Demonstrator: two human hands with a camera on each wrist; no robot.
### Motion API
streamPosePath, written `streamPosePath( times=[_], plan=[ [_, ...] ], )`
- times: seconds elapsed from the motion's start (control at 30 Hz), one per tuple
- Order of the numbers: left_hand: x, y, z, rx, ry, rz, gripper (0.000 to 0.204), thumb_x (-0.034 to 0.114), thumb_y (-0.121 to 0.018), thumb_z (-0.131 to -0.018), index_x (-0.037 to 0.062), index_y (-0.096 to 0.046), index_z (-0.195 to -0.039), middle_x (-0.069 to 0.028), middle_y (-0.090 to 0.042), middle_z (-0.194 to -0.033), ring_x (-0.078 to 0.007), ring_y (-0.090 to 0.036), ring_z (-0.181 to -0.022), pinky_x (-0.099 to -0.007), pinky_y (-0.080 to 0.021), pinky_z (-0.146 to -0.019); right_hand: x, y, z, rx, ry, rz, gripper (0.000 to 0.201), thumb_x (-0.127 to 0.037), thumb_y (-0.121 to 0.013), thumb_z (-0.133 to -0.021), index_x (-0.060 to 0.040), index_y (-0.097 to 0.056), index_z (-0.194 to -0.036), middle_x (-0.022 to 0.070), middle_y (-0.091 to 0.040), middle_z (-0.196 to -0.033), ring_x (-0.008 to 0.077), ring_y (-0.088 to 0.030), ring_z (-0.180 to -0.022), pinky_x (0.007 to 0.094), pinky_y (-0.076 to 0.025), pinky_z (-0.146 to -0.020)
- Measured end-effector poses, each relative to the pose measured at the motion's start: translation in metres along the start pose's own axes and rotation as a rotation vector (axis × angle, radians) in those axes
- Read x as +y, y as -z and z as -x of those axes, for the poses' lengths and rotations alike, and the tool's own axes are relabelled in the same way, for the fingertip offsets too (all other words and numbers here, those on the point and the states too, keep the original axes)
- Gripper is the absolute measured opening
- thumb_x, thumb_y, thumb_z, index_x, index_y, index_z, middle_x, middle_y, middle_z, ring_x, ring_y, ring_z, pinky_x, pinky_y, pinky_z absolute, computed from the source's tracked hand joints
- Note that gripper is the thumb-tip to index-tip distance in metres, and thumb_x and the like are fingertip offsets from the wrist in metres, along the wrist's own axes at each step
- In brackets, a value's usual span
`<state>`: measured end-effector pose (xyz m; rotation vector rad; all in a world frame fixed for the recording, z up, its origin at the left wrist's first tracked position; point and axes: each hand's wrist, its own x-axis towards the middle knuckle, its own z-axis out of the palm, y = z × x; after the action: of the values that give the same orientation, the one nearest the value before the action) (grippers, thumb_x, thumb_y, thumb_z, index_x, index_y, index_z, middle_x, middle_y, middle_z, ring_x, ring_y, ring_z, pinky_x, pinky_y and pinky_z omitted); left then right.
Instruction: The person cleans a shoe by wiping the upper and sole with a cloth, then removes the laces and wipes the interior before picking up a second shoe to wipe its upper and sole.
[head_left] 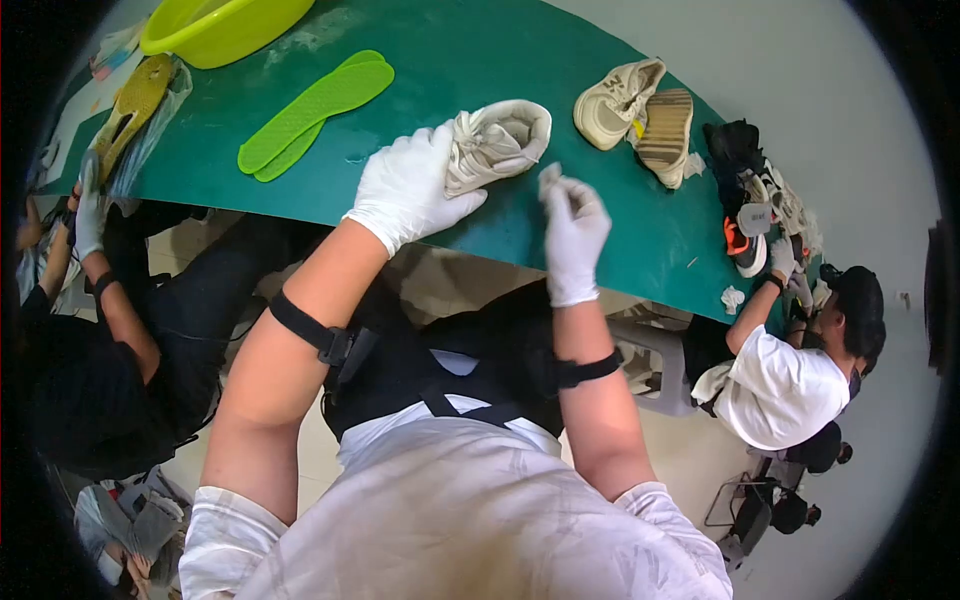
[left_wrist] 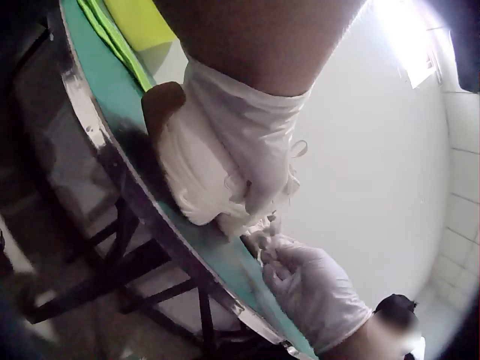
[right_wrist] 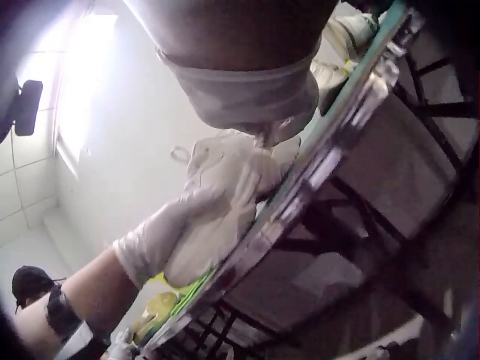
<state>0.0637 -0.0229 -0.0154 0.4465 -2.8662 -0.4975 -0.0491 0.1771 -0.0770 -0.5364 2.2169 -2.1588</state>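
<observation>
A green table (head_left: 450, 50) with a curved far side spans the work area, and a pale wall (head_left: 780, 70) stands behind it.

Head view: your gloved left hand (head_left: 415, 190) is clamped on the toe end of the white shoe (head_left: 497, 145), which is at the near side of the table, about the middle, its collar facing right. Your gloved right hand (head_left: 577, 235) is just right of the shoe, apart from it, with the fingers drawn together (motion blur hides the tips, so you cannot tell whether anything is pinched). To the left are two overlapping green insoles (head_left: 318, 112); at the far left is a yellow basin (head_left: 230, 47). To the right, one cream shoe (head_left: 612, 105) stands beside its striped-sole mate (head_left: 667, 135), which lies with the sole exposed. Farther right, a person in a white shirt (head_left: 785, 385) sits at the table.

Left wrist view: your left hand covers the upper of the white shoe, near the metal edge (left_wrist: 94, 133) of the table. Your right hand is close to the collar end.

Right wrist view: your left hand is wrapped over the shoe; a lace loop (right_wrist: 180, 154) projects from its upper. Your right hand is near the collar end, its fingertips mostly hidden.
</observation>
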Motion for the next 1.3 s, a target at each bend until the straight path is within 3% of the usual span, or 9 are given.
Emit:
streamPosePath(
  times=[0.2, 0.27, 0.3, 0.6, 0.73, 0.87, 0.97, 1.2, 1.3],
  plan=[
    [0.003, -0.002, 0.000, -0.004, 0.037, -0.014, 0.090, 0.058, -0.078, -0.083, 0.0059, -0.046, -0.148, -0.0204, -0.068, -0.120, -0.0383, -0.069, -0.106, -0.0470, -0.058, -0.092, -0.044, 0.001, -0.068, -0.004, 0.024, 0.042, 0.018, -0.005, -0.069, -0.096, 0.0076, -0.074, -0.107, 0.0055, -0.075, -0.096, 0.0088, -0.067, -0.085, 0.0245, -0.053, -0.079],
    [0.003, -0.004, 0.002, 0.008, 0.041, -0.014, 0.089, 0.058, -0.078, -0.083, 0.0058, -0.047, -0.148, -0.0204, -0.068, -0.120, -0.0381, -0.069, -0.105, -0.0470, -0.058, -0.092, -0.053, -0.011, -0.075, -0.205, -0.023, 0.364, 0.020, -0.009, -0.071, -0.095, 0.0072, -0.077, -0.104, 0.0047, -0.075, -0.088, 0.0085, -0.066, -0.079, 0.0250, -0.053, -0.074],
    [0.003, -0.005, 0.002, 0.014, 0.042, -0.008, 0.087, 0.058, -0.078, -0.083, 0.0056, -0.048, -0.146, -0.0202, -0.068, -0.119, -0.0382, -0.069, -0.105, -0.0469, -0.058, -0.091, -0.025, -0.014, -0.078, -0.154, -0.012, 0.246, 0.019, -0.010, -0.072, -0.093, 0.0068, -0.078, -0.100, 0.0041, -0.075, -0.083, 0.0085, -0.065, -0.076, 0.0256, -0.053, -0.072],
    [0.008, -0.010, -0.002, 0.046, 0.041, -0.039, 0.075, 0.053, -0.078, -0.083, 0.0041, -0.053, -0.135, -0.0206, -0.068, -0.116, -0.0386, -0.069, -0.104, -0.0479, -0.058, -0.089, -0.009, -0.045, -0.020, 0.074, -0.099, -0.047, 0.015, -0.005, -0.067, -0.095, 0.0081, -0.071, -0.101, 0.0080, -0.073, -0.090, 0.0112, -0.065, -0.079, 0.0273, -0.053, -0.073],
    [0.015, -0.011, -0.003, 0.044, 0.088, -0.055, 0.074, 0.050, -0.076, -0.083, 0.0027, -0.052, -0.134, -0.0215, -0.067, -0.119, -0.0392, -0.069, -0.104, -0.0491, -0.057, -0.091, -0.009, -0.059, 0.017, -0.071, -0.132, 0.192, 0.016, -0.006, -0.068, -0.095, 0.0076, -0.073, -0.101, 0.0090, -0.074, -0.089, 0.0121, -0.066, -0.078, 0.0291, -0.054, -0.075],
    [0.009, -0.016, -0.004, 0.061, 0.055, -0.051, 0.073, 0.049, -0.074, -0.084, 0.0019, -0.051, -0.134, -0.0221, -0.066, -0.120, -0.0407, -0.068, -0.106, -0.0500, -0.056, -0.094, 0.003, -0.046, 0.020, -0.311, -0.266, -0.009, 0.018, -0.007, -0.070, -0.094, 0.0078, -0.074, -0.104, 0.0087, -0.076, -0.091, 0.0123, -0.068, -0.078, 0.0273, -0.055, -0.074],
    [0.006, -0.011, -0.005, -0.033, 0.065, -0.038, 0.073, 0.048, -0.072, -0.084, 0.0021, -0.049, -0.135, -0.0233, -0.065, -0.123, -0.0419, -0.067, -0.110, -0.0495, -0.055, -0.096, -0.007, -0.031, 0.013, -0.320, -0.311, -0.054, 0.017, -0.007, -0.070, -0.094, 0.0061, -0.074, -0.104, 0.0075, -0.076, -0.092, 0.0113, -0.068, -0.078, 0.0259, -0.055, -0.073],
    [-0.006, -0.017, -0.008, 0.021, 0.040, 0.071, 0.064, 0.048, -0.073, -0.084, 0.0080, -0.054, -0.130, -0.0212, -0.070, -0.115, -0.0429, -0.069, -0.104, -0.0509, -0.056, -0.088, -0.011, -0.005, -0.054, 0.024, -0.203, -0.082, 0.013, -0.005, -0.065, -0.096, 0.0027, -0.073, -0.100, 0.0024, -0.073, -0.089, 0.0078, -0.062, -0.076, 0.0234, -0.048, -0.068],
    [-0.007, -0.018, -0.008, 0.059, 0.025, 0.093, 0.061, 0.048, -0.074, -0.084, 0.0091, -0.055, -0.128, -0.0204, -0.071, -0.111, -0.0435, -0.069, -0.100, -0.0518, -0.056, -0.086, -0.002, -0.014, -0.080, -0.026, -0.094, 0.060, 0.014, -0.007, -0.067, -0.094, 0.0040, -0.076, -0.098, 0.0050, -0.074, -0.086, 0.0105, -0.065, -0.076, 0.0264, -0.051, -0.071]
  ],
)
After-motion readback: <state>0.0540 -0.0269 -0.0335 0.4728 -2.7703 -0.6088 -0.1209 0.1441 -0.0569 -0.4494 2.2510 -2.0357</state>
